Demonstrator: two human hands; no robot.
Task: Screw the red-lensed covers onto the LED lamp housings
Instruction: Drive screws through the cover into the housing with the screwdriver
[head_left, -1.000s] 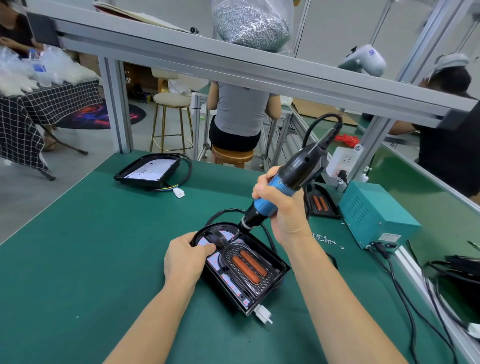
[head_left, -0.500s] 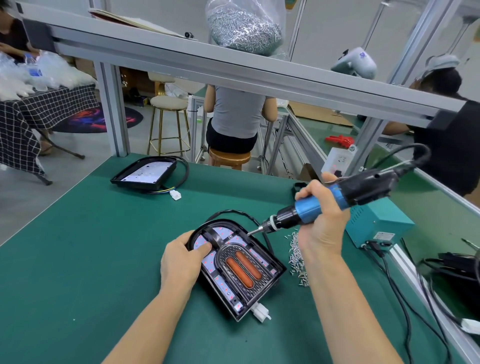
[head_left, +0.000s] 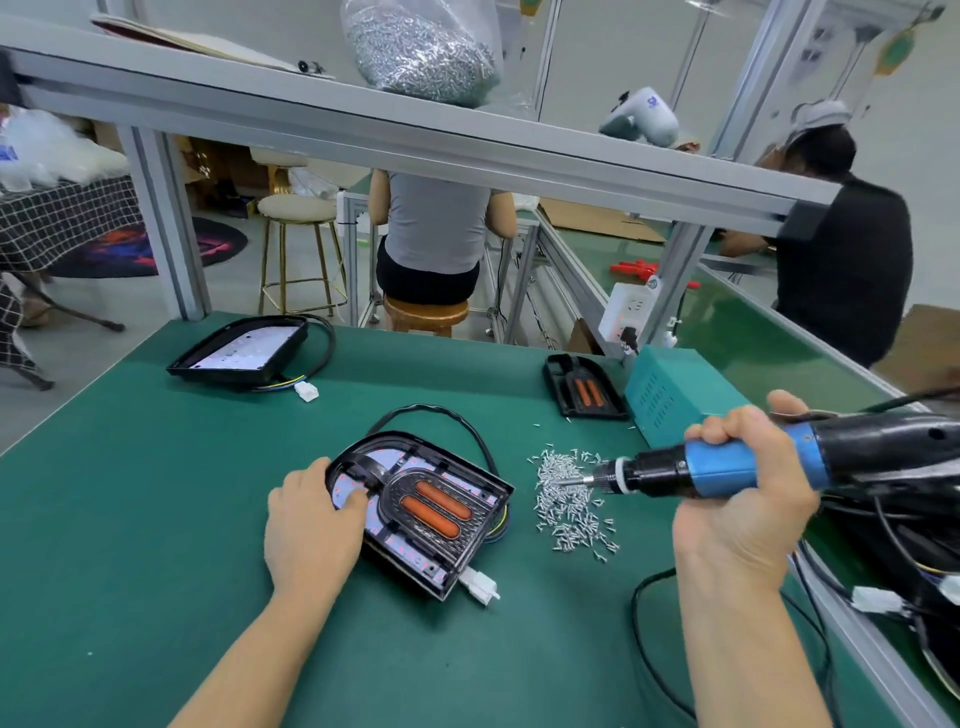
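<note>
Left hand (head_left: 311, 525) lies palm down, fingers relaxed and spread forward, forearm reaching in from below. Right hand (head_left: 748, 499) is raised, fingers curled tight in a grip.

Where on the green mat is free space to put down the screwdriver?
Bare green mat lies left of the left hand. Crowded: the silver screw pile between the black lamp housing and the right hand.

A single wide-angle head-worn camera looked forward and down over the green worktable (head_left: 130, 519), close above both forearms, taking in the bench frame (head_left: 415, 150) ahead and the seated workers beyond, with no second view.
</note>
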